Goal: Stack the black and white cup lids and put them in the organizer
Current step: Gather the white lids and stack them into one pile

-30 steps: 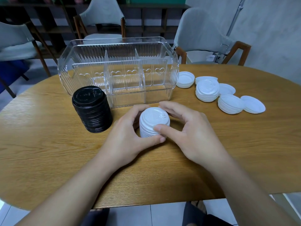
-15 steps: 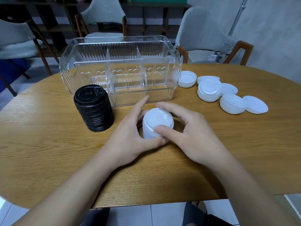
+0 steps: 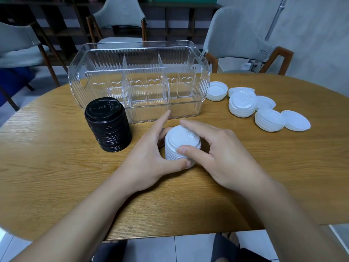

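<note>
**One head-worn camera, looking forward and down**

A single wide-angle view comes from the person's head, tilted down across the wooden table [image 3: 56, 167]. It sits close: both forearms enter from the bottom edge and meet at the grip on the white lid stack [image 3: 182, 142], near the frame's centre. Beyond the grip stands the clear organizer [image 3: 139, 82]; left of the grip, the black lid stack [image 3: 107, 125]; right of it and farther off, the loose white lids [image 3: 264, 112]. Chairs [image 3: 120, 17] line the top edge. Straight lines bow outward toward the borders. No second view overlaps this one.
</note>
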Tool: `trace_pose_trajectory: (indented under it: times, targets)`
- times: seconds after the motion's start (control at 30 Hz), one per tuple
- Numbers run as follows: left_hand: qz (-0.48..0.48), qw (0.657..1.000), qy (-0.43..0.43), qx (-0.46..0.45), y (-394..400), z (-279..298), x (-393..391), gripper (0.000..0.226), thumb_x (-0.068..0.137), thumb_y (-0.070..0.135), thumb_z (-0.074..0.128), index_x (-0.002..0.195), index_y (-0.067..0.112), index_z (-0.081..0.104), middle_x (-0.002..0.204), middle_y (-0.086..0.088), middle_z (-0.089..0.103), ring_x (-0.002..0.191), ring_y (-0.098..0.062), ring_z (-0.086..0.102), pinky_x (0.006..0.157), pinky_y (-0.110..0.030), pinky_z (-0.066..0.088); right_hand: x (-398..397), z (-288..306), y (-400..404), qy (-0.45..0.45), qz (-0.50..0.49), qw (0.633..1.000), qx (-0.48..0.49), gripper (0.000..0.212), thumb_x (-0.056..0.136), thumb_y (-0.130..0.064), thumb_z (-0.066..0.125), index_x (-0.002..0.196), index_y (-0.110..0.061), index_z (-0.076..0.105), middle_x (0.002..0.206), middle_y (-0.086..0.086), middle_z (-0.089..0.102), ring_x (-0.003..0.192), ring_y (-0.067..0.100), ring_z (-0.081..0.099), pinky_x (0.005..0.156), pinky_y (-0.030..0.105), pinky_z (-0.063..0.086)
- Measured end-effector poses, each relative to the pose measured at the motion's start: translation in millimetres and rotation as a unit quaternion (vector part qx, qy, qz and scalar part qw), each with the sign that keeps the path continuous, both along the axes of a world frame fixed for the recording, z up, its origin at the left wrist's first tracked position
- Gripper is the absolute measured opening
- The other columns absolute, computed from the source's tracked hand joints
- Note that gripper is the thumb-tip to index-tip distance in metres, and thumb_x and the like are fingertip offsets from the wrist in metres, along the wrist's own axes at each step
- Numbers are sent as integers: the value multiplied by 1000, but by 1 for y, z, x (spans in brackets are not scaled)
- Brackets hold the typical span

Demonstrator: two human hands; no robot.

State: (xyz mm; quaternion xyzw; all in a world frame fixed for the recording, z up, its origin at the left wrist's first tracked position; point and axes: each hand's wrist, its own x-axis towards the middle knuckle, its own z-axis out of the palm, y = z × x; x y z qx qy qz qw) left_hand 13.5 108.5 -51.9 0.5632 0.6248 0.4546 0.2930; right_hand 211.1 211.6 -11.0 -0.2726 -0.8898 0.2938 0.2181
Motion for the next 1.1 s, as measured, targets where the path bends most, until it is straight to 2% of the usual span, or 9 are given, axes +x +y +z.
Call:
trace_pose_trajectory:
  times: [0.13, 0.23, 0.47, 0.63, 0.77, 0.83, 0.9, 1.0, 1.1]
  targets:
    - [7, 1000, -13, 10, 1, -4, 0, 139, 71, 43, 103, 178, 35, 15, 144, 16, 73, 141, -10, 65, 128, -49, 42, -2, -1, -7, 15, -35, 999, 5, 69, 93, -52, 80, 156, -30, 61, 155, -17, 62, 142, -4, 53, 114, 7, 35]
    - [14, 1000, -4, 13, 0, -3, 3, 134, 70, 44, 103, 177, 35, 22, 145, 17, 72, 140, -7, 65, 126, -45, 45, -2, -2, -10, 28, -46, 999, 3, 68, 92, -52, 81, 154, -30, 63, 150, -18, 66, 138, -5, 54, 109, 3, 36]
    - [44, 998, 37, 33, -2, -1, 7, 106, 69, 48, 101, 161, 39, 49, 140, 18, 72, 134, -7, 68, 118, -44, 53, -3, -4, -14, 72, -82, 994, -25, 61, 86, -53, 87, 142, -36, 72, 123, -29, 76, 117, -11, 66, 97, 5, 45]
    - [45, 995, 76, 50, -3, 3, 10, 84, 78, 38, 97, 152, 37, 58, 139, 23, 72, 132, -8, 69, 113, -45, 56, -5, -13, -15, 86, -91, 991, -36, 63, 89, -52, 86, 147, -33, 69, 130, -25, 74, 122, -10, 65, 103, 9, 47]
    - [43, 990, 121, 55, -4, 9, 13, 74, 86, 30, 94, 150, 38, 57, 138, 28, 68, 131, 1, 65, 110, -24, 51, -3, -25, -8, 109, -75, 987, -95, 70, 87, -58, 84, 150, -37, 63, 139, -20, 71, 132, 1, 66, 113, 35, 53]
    - [44, 989, 131, 56, -4, 11, 15, 74, 86, 29, 91, 149, 41, 54, 139, 31, 66, 132, 6, 62, 106, -12, 44, -4, -30, -6, 109, -66, 985, -119, 71, 88, -61, 81, 152, -39, 59, 141, -19, 71, 134, 6, 66, 114, 40, 53]
    - [47, 987, 143, 49, -3, 15, 17, 76, 87, 30, 90, 151, 42, 52, 139, 34, 63, 132, 10, 59, 104, -6, 40, -3, -32, -4, 113, -59, 982, -137, 72, 89, -62, 80, 153, -38, 58, 140, -19, 71, 134, 7, 66, 114, 41, 53]
    - [36, 987, 153, 35, 0, 15, 19, 78, 87, 28, 89, 152, 44, 48, 142, 34, 61, 134, 9, 57, 107, -8, 41, 2, -33, 0, 118, -52, 979, -157, 73, 89, -54, 84, 154, -34, 57, 139, -20, 72, 132, 5, 67, 114, 40, 54]
    - [28, 985, 172, 10, -1, 17, 21, 93, 86, 31, 86, 167, 36, 39, 156, 24, 53, 145, 5, 49, 121, -19, 38, 5, -32, -1, 125, -53, 974, -182, 84, 87, -44, 89, 161, -28, 52, 147, -20, 68, 134, -3, 64, 117, 35, 52]
